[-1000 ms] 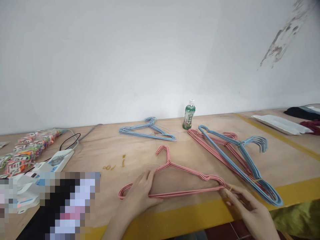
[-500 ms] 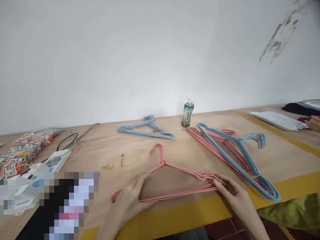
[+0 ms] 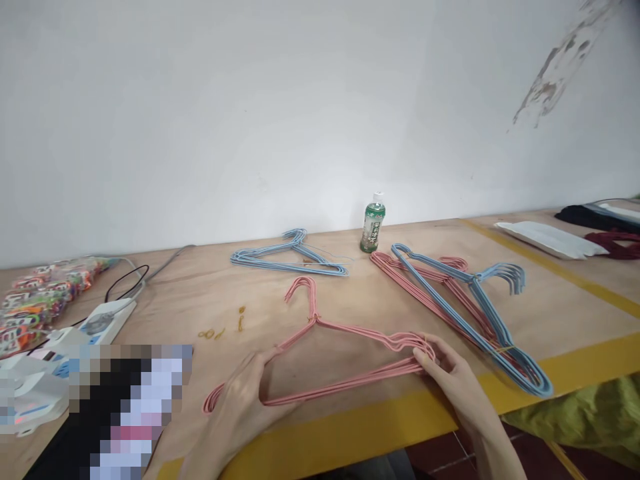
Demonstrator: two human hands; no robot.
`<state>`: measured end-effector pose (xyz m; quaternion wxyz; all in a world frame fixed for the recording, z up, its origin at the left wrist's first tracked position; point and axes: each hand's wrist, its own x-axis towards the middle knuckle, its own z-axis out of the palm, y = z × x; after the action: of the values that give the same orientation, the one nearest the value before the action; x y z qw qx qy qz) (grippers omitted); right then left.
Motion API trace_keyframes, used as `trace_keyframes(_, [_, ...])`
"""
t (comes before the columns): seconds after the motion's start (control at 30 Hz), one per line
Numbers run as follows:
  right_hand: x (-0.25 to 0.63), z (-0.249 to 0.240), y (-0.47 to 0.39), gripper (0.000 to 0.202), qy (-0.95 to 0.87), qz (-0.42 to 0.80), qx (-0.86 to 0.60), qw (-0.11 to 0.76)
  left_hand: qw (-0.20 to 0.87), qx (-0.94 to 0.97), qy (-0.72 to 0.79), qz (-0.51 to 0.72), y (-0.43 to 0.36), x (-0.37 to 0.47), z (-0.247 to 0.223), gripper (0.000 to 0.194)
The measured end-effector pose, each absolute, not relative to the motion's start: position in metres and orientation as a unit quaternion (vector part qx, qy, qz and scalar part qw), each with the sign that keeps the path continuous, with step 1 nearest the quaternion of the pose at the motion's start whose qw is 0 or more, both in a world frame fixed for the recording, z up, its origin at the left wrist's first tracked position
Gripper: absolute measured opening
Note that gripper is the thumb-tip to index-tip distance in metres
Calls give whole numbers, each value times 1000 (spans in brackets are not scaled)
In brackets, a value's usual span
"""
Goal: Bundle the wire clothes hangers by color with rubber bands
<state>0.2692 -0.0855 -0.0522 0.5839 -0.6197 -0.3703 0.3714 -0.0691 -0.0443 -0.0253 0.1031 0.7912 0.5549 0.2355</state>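
A bundle of pink hangers [image 3: 345,388] lies at the front of the table, its hooks pointing toward the wall. My left hand [image 3: 245,392] is wrapped over the bundle's left part, fingers around the wires. Fingers and thumb of my right hand [image 3: 444,363] pinch the bundle's right end, where a thin yellow band shows. To the right, a bundle of blue hangers [image 3: 450,303] rests on top of more pink hangers [image 3: 415,288]. Several small yellow bands [image 3: 241,321] lie on the wood left of the hooks.
Farther back are blue hangers [image 3: 287,259] and a green bottle [image 3: 373,223]. Power strips [image 3: 65,353], cables and colourful packets [image 3: 45,300] occupy the left. At the right are a white packet [image 3: 553,240] and dark cloth. Yellow tape marks the table's front edge [image 3: 350,437].
The pink bundle and both hands have shifted slightly left in view. The right fingers have moved around the bundle's end, near the yellow band.
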Motion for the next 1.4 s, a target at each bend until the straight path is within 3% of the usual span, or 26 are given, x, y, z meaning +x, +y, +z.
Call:
trace_keyframes(0.13, [267, -46, -84, 50, -374, 367, -621, 583, 115, 792, 559, 217, -47, -68, -24, 59])
trace_keyframes(0.33, [259, -31, -82, 46, -421, 382, -624, 536, 89, 825, 521, 200, -47, -74, -41, 83])
trace_keyframes(0.5, [255, -29, -78, 58, -385, 376, -634, 556, 4, 838, 484, 252, -45, -78, -49, 67])
trace_keyframes(0.63, [248, -36, -76, 64, -359, 398, -584, 610, -17, 811, 505, 297, -44, -77, -49, 65])
trace_keyframes(0.83, [202, -43, -72, 56, -410, 475, -482, 611, 0, 788, 520, 331, -45, -66, -47, 64])
trace_keyframes(0.97, [190, -45, -73, 42, -333, 414, -530, 660, 13, 758, 555, 342, -45, -64, -46, 62])
trace_keyframes(1.17, [197, -35, -94, 24, -369, 109, -588, 711, 56, 727, 591, 345, -44, -67, -41, 65])
trace_keyframes(1.27, [195, -20, -93, 34, -453, 119, -592, 655, 69, 716, 598, 352, -46, -64, -39, 65])
trace_keyframes(1.4, [193, -7, -85, 27, -457, 183, -621, 610, 62, 727, 577, 368, -50, -61, -39, 61])
